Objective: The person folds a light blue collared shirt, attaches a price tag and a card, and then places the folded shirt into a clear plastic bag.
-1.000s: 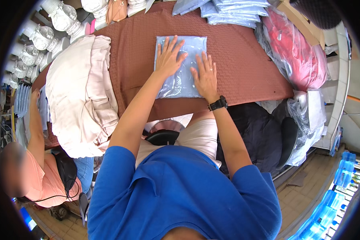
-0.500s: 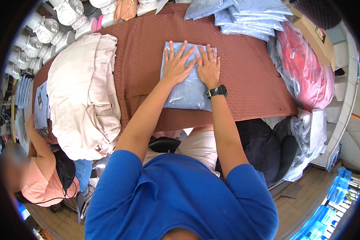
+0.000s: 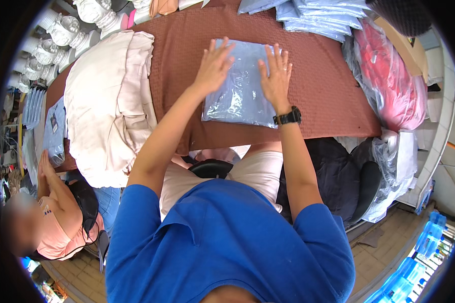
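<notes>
Your one head camera looks steeply down from above your shoulders, close over the worktop (image 3: 187,60), which runs across the far side.

Your table under a brown woven cloth (image 3: 318,101), a clear-bagged pale blue garment (image 3: 240,93) flat at its middle, a cream fabric heap (image 3: 108,111) at your left, stacked blue packets (image 3: 313,15) along the far edge, a pink bagged bundle (image 3: 394,76) at your right.
</notes>
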`<state>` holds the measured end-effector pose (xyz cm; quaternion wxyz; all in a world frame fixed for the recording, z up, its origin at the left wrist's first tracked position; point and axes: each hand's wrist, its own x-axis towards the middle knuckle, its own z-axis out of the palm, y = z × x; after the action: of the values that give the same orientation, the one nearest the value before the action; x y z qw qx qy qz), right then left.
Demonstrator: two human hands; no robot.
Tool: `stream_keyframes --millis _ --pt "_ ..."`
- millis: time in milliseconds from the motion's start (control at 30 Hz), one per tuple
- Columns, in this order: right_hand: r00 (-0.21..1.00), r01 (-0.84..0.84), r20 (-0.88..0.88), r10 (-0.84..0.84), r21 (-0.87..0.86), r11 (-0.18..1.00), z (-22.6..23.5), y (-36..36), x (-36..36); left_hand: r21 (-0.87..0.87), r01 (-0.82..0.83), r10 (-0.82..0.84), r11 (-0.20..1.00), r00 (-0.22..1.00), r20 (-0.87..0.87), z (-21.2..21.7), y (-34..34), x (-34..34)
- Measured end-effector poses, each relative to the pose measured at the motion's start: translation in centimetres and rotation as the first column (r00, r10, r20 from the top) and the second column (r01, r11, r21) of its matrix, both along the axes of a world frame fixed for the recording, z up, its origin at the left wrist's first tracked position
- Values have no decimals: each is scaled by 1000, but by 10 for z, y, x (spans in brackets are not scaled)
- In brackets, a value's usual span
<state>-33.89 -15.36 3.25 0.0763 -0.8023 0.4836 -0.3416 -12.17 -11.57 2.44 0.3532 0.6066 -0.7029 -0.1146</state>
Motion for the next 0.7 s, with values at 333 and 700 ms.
stream_keyframes --millis 333,700 --pt "983 -57 -174 54 -16 998 -23 47 2 -30 -77 82 997 963 257 -25 49 -30" --pt "987 -44 -152 48 33 998 -23 47 3 -23 -90 92 996 969 231 -25 48 -31"
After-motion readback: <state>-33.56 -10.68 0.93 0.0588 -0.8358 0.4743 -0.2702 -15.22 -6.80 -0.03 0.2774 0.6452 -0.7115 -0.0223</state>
